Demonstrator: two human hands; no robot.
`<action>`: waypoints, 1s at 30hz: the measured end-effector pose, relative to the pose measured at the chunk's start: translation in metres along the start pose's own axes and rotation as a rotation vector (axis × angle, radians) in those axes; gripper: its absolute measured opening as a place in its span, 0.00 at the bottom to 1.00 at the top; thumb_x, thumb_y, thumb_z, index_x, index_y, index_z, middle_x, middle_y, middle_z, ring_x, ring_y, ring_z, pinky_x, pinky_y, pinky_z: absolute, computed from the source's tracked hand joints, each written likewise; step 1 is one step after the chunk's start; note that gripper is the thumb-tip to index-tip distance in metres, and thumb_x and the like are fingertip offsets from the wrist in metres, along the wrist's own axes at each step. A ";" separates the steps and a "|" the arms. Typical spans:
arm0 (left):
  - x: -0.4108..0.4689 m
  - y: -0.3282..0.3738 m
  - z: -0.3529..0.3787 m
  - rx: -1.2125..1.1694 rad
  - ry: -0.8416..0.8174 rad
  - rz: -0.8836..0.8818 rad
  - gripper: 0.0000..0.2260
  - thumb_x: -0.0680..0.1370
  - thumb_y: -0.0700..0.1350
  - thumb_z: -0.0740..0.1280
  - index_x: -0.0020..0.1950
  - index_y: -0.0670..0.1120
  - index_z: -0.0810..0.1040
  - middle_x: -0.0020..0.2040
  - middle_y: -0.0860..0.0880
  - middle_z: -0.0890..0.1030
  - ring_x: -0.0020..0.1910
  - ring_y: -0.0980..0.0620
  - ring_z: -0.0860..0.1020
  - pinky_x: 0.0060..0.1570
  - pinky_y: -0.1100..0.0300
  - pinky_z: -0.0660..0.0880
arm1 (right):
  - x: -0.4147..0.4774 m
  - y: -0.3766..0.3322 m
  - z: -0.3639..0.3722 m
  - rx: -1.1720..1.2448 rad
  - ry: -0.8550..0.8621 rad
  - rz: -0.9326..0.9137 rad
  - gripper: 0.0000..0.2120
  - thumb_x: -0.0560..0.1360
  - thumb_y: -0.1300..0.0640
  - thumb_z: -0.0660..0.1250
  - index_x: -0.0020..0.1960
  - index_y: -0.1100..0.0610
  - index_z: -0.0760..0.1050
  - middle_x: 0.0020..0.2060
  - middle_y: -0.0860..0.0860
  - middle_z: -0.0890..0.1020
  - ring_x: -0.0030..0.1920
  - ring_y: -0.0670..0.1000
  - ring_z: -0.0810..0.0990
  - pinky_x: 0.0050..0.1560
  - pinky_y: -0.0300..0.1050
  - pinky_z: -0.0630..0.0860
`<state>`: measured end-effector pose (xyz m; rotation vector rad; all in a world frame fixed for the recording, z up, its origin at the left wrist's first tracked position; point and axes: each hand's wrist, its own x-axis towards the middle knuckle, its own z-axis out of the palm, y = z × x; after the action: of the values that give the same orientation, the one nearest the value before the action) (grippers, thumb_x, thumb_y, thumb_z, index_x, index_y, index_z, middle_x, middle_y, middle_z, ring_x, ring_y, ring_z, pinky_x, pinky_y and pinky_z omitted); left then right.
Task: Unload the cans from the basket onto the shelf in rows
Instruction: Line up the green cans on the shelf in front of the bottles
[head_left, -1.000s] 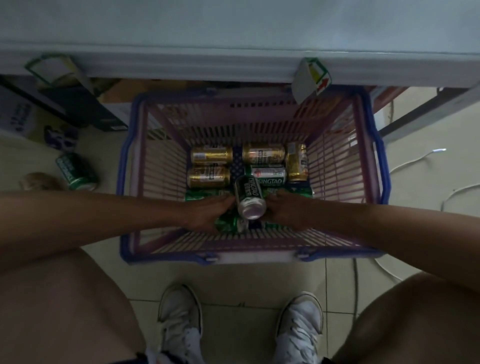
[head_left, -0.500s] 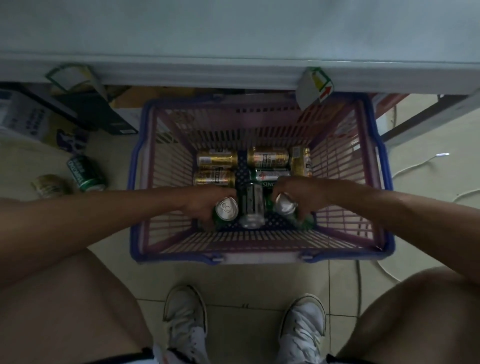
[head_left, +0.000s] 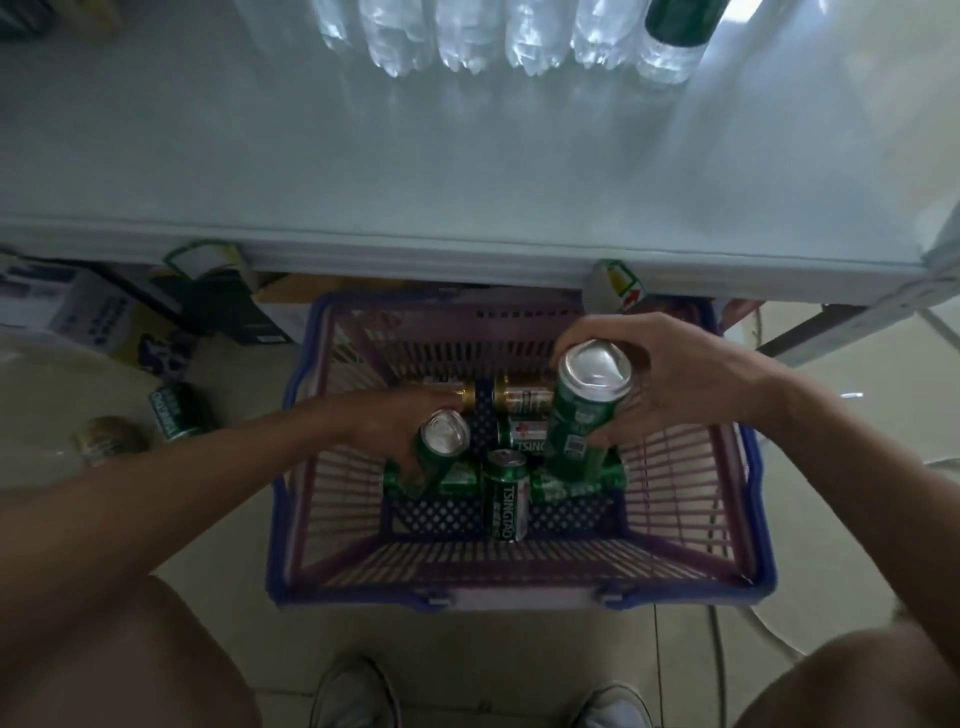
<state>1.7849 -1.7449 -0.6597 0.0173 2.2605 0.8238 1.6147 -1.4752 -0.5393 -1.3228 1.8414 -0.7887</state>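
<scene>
**Operator:** Right hand (head_left: 670, 379) is wrapped around a green can (head_left: 584, 410), lifted above the basket (head_left: 519, 595), top toward me, long axis near upright, I'd guess so it sets straight onto the shelf (head_left: 363, 171).

**Partner:** And the left?

**Operator:** My left hand (head_left: 400, 426) is closed on a second green can (head_left: 441, 449), lower inside the basket, tilted, top up. Other cans lie flat below.

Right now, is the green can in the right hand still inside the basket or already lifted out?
Partly out. The green can in the right hand is raised, top above the basket.
</scene>
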 end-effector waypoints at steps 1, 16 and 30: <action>-0.001 0.000 -0.004 0.005 -0.013 0.018 0.44 0.65 0.48 0.83 0.76 0.49 0.65 0.71 0.54 0.70 0.71 0.50 0.69 0.59 0.72 0.64 | -0.002 -0.007 -0.007 0.019 0.043 -0.032 0.33 0.65 0.49 0.84 0.66 0.46 0.76 0.59 0.42 0.82 0.61 0.47 0.81 0.61 0.46 0.77; -0.128 0.080 -0.195 -0.402 0.504 0.365 0.22 0.62 0.47 0.83 0.52 0.43 0.80 0.48 0.38 0.84 0.49 0.37 0.84 0.48 0.40 0.80 | 0.034 -0.073 -0.092 0.387 0.474 -0.313 0.31 0.68 0.64 0.80 0.68 0.53 0.73 0.53 0.50 0.81 0.53 0.53 0.84 0.52 0.46 0.82; -0.068 0.074 -0.248 -0.716 1.282 0.314 0.29 0.63 0.43 0.83 0.61 0.49 0.77 0.54 0.52 0.84 0.51 0.60 0.83 0.44 0.67 0.80 | 0.123 -0.101 -0.115 0.178 0.797 -0.312 0.32 0.67 0.63 0.81 0.67 0.48 0.73 0.56 0.42 0.82 0.51 0.44 0.83 0.48 0.37 0.81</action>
<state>1.6619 -1.8397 -0.4422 -0.6747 2.9086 2.2392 1.5448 -1.6140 -0.4185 -1.2907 2.0821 -1.8029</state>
